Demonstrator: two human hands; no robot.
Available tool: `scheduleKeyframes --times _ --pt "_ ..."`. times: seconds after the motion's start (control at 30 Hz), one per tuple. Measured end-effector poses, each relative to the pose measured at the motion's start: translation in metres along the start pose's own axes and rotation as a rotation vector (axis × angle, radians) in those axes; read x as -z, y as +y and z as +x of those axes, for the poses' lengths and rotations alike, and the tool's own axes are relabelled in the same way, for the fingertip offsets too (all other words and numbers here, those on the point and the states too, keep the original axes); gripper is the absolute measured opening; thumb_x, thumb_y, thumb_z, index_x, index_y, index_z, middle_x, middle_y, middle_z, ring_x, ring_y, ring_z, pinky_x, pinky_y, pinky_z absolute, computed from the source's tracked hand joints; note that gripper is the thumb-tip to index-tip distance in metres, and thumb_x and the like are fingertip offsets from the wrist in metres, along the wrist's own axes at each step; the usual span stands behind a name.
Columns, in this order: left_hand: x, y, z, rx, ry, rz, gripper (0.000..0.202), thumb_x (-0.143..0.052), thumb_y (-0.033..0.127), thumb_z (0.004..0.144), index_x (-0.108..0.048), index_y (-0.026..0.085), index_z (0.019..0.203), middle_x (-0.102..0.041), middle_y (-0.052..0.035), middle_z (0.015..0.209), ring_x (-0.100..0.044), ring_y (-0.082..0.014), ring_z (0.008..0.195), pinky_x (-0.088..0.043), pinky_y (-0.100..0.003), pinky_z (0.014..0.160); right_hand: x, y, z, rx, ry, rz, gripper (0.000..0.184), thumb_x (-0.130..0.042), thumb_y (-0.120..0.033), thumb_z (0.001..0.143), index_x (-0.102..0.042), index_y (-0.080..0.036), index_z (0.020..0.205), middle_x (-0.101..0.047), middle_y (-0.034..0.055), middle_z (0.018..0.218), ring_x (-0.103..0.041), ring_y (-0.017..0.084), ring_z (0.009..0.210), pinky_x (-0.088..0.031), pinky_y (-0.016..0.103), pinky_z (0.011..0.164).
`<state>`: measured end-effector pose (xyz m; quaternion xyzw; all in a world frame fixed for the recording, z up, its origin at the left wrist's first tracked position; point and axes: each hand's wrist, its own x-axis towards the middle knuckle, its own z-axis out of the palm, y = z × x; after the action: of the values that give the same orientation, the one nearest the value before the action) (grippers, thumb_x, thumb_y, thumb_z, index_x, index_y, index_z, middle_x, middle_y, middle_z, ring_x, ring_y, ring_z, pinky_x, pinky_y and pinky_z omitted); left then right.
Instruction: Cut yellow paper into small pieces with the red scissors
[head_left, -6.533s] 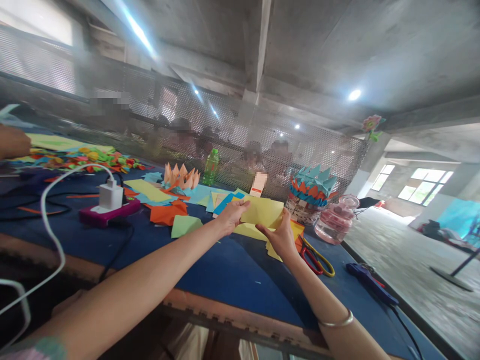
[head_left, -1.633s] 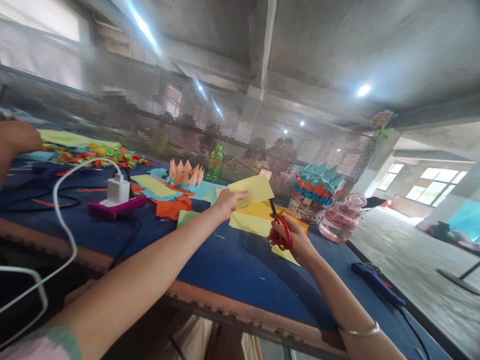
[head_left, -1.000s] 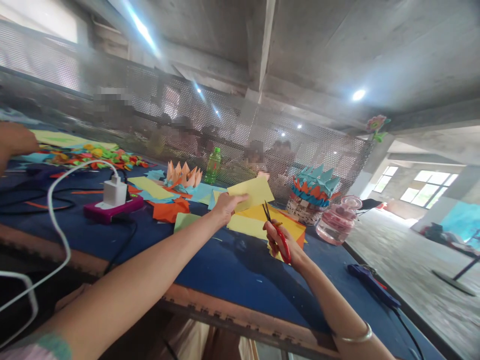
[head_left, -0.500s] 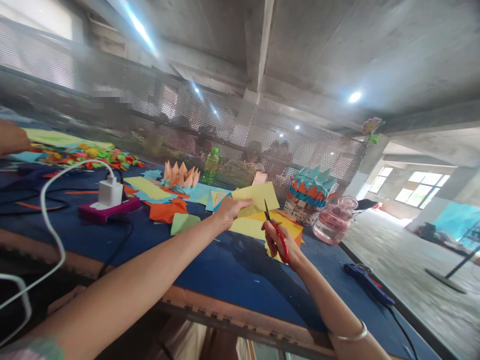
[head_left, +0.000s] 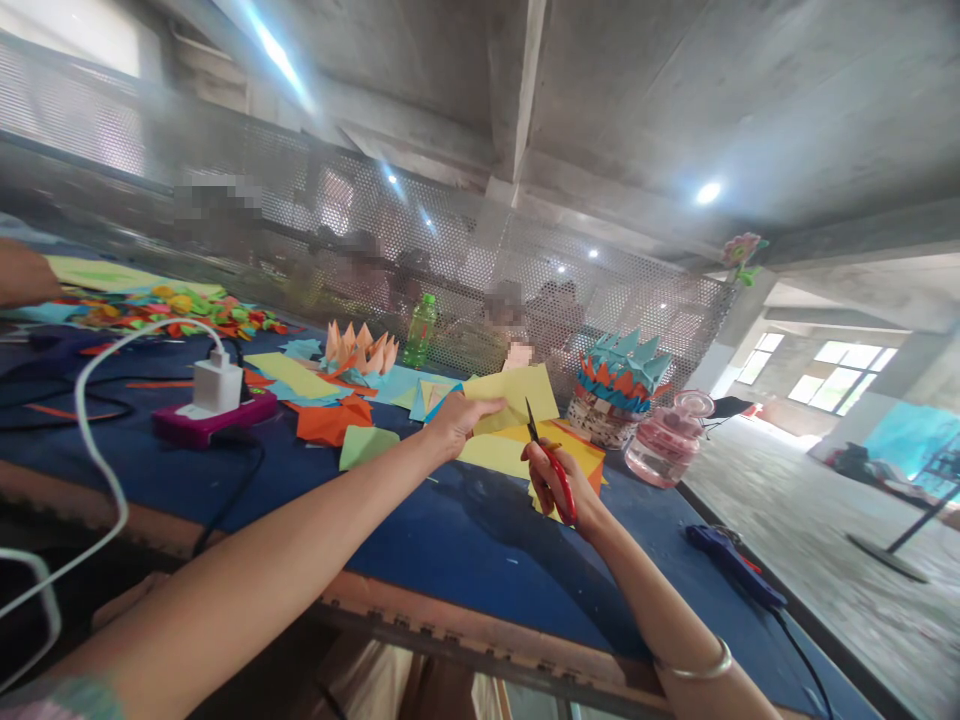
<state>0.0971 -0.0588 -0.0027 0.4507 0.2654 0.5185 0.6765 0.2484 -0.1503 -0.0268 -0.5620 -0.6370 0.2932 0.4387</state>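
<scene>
Hands apart, left hand (head_left: 466, 425) pinching a yellow paper sheet (head_left: 514, 392), right hand (head_left: 546, 488) curled around red-handled steel scissors (head_left: 566, 500), tips beside it

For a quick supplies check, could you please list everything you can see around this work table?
table: one, dark blue, under everything
scissors: one pair, red-handled, in right hand
paper sheet: one, yellow, in left hand
paper stack: one, yellow, beneath both hands
paper scraps: many, mixed colours, across table
paper lotus: one, peach, mid-table
bottle: one, green, behind lotus
charger: one, white, on magenta box
jar: one, pink, table's right
basket: one, woven, beside jar
glue gun: one, blue, right table edge
co-worker's hand: one, far left
left hand: one, holding the sheet
right hand: one, bangle on wrist
</scene>
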Motion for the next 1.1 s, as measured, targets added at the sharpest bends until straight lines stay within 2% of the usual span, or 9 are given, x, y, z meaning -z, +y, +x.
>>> scheduleKeyframes --times 0.3,0.67,0.8,0.97,1.1 --pt "0.0 0.0 0.002 0.006 0.013 0.001 0.039 -0.086 0.021 0.047 -0.074 0.01 0.082 -0.074 -0.0096 0.072 -0.07 -0.0261 0.064 -0.055 -0.034 0.054 -0.001 0.005 0.002 -0.012 0.037 0.045 0.051 -0.047 -0.071 0.079 -0.048 -0.02 0.076 -0.039 -0.0096 0.034 -0.037 0.007 0.027 -0.028 0.019 0.031" --pt "0.001 0.001 0.0 0.01 0.004 0.002 0.042 -0.087 0.022 0.046 -0.073 0.009 0.083 -0.073 -0.0106 0.072 -0.07 -0.0264 0.065 -0.056 -0.033 0.055 -0.003 0.014 0.006 -0.059 0.11 0.091 0.05 -0.054 -0.069 0.075 -0.051 -0.019 0.075 -0.036 -0.0098 0.037 -0.031 0.006 0.026 -0.021 0.019 0.027" --pt "0.0 0.001 0.0 0.027 0.009 -0.007 0.036 -0.085 0.02 0.048 -0.073 0.009 0.081 -0.073 -0.0103 0.07 -0.07 -0.0259 0.065 -0.055 -0.033 0.055 -0.003 0.019 0.009 -0.061 0.121 0.093 0.047 -0.057 -0.066 0.074 -0.05 -0.02 0.073 -0.036 -0.0091 0.038 -0.032 0.007 0.027 -0.019 0.02 0.028" --pt "-0.001 0.002 -0.001 0.034 0.011 -0.031 0.031 -0.084 0.016 0.049 -0.073 0.01 0.078 -0.073 -0.0095 0.071 -0.069 -0.024 0.064 -0.056 -0.032 0.057 -0.002 0.017 0.007 -0.018 0.109 0.068 0.044 -0.055 -0.064 0.077 -0.049 -0.02 0.074 -0.037 -0.0091 0.038 -0.032 0.007 0.026 -0.023 0.02 0.028" --pt "0.0 0.002 0.0 0.041 -0.004 -0.016 0.032 -0.085 0.019 0.047 -0.073 0.011 0.076 -0.074 -0.0089 0.071 -0.068 -0.0229 0.06 -0.055 -0.033 0.054 -0.001 0.011 0.004 -0.024 0.103 0.004 0.044 -0.052 -0.064 0.079 -0.049 -0.02 0.075 -0.043 -0.007 0.04 -0.043 0.01 0.029 -0.035 0.021 0.031"
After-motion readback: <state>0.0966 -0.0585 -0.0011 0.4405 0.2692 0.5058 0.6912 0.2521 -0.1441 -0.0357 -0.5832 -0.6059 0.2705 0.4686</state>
